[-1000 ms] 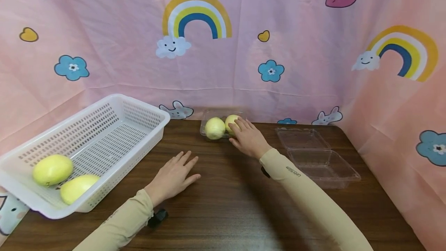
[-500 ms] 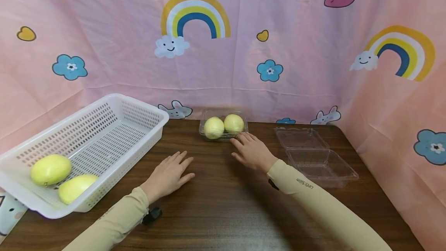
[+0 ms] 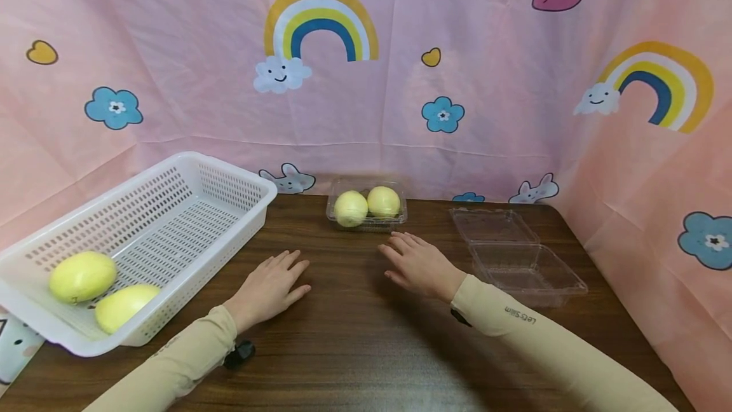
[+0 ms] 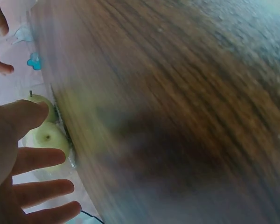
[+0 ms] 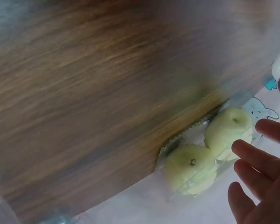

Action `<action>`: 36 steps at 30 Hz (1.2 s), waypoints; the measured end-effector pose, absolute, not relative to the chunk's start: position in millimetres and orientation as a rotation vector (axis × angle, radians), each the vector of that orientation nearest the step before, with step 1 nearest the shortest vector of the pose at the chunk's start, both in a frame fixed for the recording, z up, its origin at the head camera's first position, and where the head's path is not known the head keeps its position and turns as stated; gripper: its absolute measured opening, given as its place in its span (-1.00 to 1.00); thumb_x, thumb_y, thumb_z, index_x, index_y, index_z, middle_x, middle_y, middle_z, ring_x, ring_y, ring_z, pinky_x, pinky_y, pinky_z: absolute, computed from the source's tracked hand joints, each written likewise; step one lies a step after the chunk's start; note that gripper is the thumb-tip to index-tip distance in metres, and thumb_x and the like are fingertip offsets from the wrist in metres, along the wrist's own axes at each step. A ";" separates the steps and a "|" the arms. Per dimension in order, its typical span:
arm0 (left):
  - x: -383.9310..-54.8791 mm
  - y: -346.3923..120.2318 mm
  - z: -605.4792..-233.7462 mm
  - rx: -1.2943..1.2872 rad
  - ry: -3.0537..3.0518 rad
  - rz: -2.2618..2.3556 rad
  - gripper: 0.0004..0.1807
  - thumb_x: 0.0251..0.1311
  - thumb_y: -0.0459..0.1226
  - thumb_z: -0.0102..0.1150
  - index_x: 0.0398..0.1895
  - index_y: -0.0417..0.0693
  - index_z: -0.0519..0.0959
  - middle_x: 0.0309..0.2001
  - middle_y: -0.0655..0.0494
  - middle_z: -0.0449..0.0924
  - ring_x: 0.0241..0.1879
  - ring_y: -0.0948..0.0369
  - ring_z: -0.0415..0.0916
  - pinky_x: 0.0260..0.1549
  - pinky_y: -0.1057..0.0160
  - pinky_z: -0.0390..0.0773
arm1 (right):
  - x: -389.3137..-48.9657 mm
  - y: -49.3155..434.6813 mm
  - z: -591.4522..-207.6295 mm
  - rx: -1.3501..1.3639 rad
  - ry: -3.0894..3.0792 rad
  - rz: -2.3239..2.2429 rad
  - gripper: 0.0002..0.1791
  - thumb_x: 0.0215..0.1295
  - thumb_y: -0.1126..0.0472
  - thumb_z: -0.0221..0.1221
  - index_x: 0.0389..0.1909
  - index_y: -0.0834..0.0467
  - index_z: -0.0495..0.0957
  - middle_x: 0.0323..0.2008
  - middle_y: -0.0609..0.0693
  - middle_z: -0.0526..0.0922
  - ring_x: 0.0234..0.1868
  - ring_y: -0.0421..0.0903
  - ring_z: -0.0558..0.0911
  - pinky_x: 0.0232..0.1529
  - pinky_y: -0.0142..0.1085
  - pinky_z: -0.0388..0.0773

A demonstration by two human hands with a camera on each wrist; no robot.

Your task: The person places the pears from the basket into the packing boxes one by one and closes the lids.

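Note:
Two pale yellow-green pears [image 3: 384, 202] sit side by side in a clear plastic box [image 3: 368, 224] at the back of the table. My right hand [image 3: 423, 266] hovers in front of the box, palm down, fingers spread and holding nothing. To the left, my left hand [image 3: 267, 291] is held out over the table, also with relaxed fingers and nothing in them. In the left wrist view, one pear [image 4: 47, 138] shows beyond the thumb and fingers. The right wrist view has both pears in the box, with the front pear [image 5: 191, 169] near the fingertips [image 5: 239, 148].
A white perforated basket [image 3: 240, 221] stands at the left with two yellow pears [image 3: 83, 277] in its near end. On the right lies an empty clear clamshell box [image 3: 528, 269], its lid folded back. A patterned pink cloth [image 3: 492, 49] hangs behind the dark wooden table [image 3: 354, 348].
My right hand has drawn back from the pears and the box towards the near right. The left hand has shifted slightly left and back. The pears and boxes stay in place.

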State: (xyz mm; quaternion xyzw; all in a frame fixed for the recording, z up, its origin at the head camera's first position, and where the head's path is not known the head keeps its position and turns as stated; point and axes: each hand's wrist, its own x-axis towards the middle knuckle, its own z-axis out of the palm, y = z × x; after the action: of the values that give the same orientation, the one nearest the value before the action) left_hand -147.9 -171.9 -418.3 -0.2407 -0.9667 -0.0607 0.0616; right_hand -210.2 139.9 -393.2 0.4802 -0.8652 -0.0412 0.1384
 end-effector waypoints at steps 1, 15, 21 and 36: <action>-148.3 -171.8 -418.3 -0.732 -2.921 -0.181 -0.47 0.28 -0.10 0.21 0.15 -0.33 0.50 0.20 -0.37 0.38 0.22 -0.26 0.30 0.13 -0.23 0.31 | -208.8 142.6 -391.7 1.397 -2.487 -0.131 -0.47 0.29 0.00 0.23 0.16 0.23 0.45 0.05 0.20 0.51 0.19 0.16 0.45 0.24 -0.05 0.32; -153.5 -173.9 -416.3 -0.766 -2.897 -0.118 -0.49 0.25 -0.11 0.24 0.11 -0.31 0.53 0.17 -0.36 0.42 0.19 -0.25 0.34 0.10 -0.24 0.34 | -193.1 185.3 -371.4 1.405 -2.479 -0.164 -0.47 0.22 0.03 0.31 0.14 0.21 0.49 -0.02 0.15 0.53 0.09 0.12 0.52 0.08 -0.05 0.48; -152.4 -175.2 -409.7 -0.772 -2.900 -0.125 -0.50 0.27 -0.11 0.22 0.13 -0.29 0.52 0.17 -0.34 0.42 0.18 -0.23 0.35 0.11 -0.23 0.33 | -187.1 202.9 -373.2 1.402 -2.493 -0.147 -0.49 0.21 0.05 0.32 0.11 0.23 0.51 -0.06 0.13 0.54 -0.03 0.09 0.56 -0.03 -0.05 0.53; -145.8 -184.9 -393.9 -0.751 -2.865 -0.162 -0.51 0.24 -0.12 0.25 0.12 -0.26 0.53 0.16 -0.30 0.45 0.12 -0.20 0.43 -0.02 -0.19 0.46 | -174.8 238.2 -365.6 1.273 -2.671 0.050 -0.52 0.25 0.12 0.29 0.13 0.24 0.49 -0.01 0.13 0.54 -0.01 0.06 0.58 -0.02 -0.03 0.53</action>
State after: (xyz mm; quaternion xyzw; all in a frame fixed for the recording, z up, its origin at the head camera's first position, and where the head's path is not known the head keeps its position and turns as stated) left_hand -145.8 -184.9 -393.9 -0.2523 -0.9622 -0.0543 0.0874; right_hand -174.8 238.2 -365.6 0.4283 -0.8988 0.0168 0.0913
